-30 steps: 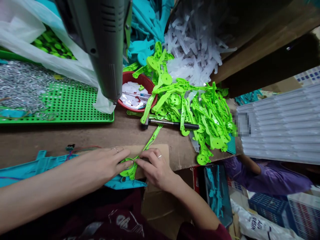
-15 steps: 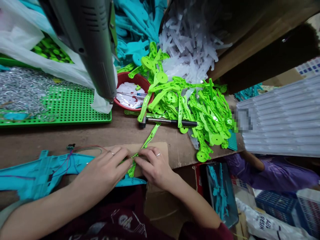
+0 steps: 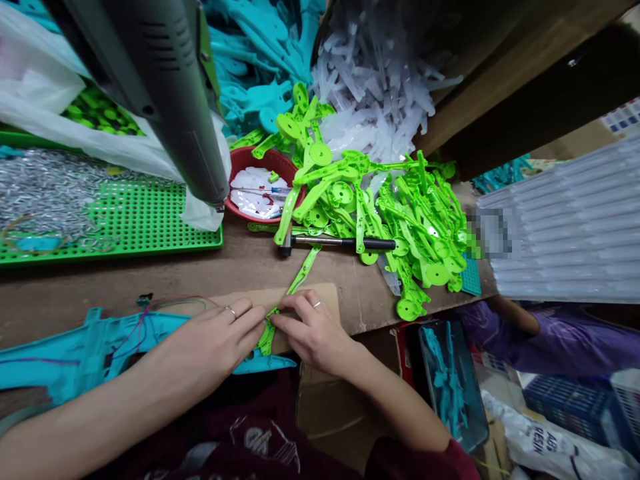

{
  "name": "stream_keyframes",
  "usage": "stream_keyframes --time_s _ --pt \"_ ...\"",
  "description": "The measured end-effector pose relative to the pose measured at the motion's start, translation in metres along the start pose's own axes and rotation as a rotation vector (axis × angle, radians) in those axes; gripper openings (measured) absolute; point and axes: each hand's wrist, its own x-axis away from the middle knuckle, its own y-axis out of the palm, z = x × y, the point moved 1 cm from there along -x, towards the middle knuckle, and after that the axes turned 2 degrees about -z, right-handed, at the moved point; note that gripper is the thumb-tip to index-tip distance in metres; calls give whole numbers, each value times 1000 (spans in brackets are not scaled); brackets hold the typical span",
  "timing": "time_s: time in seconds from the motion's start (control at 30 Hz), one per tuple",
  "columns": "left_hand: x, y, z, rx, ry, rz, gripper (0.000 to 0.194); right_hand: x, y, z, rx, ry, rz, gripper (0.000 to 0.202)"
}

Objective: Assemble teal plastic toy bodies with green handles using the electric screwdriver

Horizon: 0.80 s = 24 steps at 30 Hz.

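Note:
A small bright green plastic part lies between my two hands over a piece of cardboard. My left hand is closed with its fingertips on the part's left side. From the right, my right hand pinches the same part, thumb and forefinger near its upper end. The fingertips hide some of it. Just beyond, a longer green arm-like piece reaches up to a hammer. A blue plastic shell with thin wires stretches under my left forearm.
A grey power tool hangs over a green perforated tray with metal screws. A red basket holds white pieces and a screwdriver. Green parts are heaped beyond the hammer. A co-worker's purple sleeve shows at right.
The camera view has shifted slightly. Both hands stay at the green part, with only slight finger movement. The hammer and the heap lie as before.

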Motion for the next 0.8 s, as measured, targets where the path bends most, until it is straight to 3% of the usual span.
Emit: stream_keyframes --time_s 0.1,0.43,0.8 --pt "2 1 -2 18 65 51 47 -1 -3 -2 44 -3 -53 29" --pt "21 13 -14 131 109 211 46 9 10 16 -48 -65 19 35" --pt "27 7 -5 100 108 174 46 9 8 18 4 -85 -28 34"
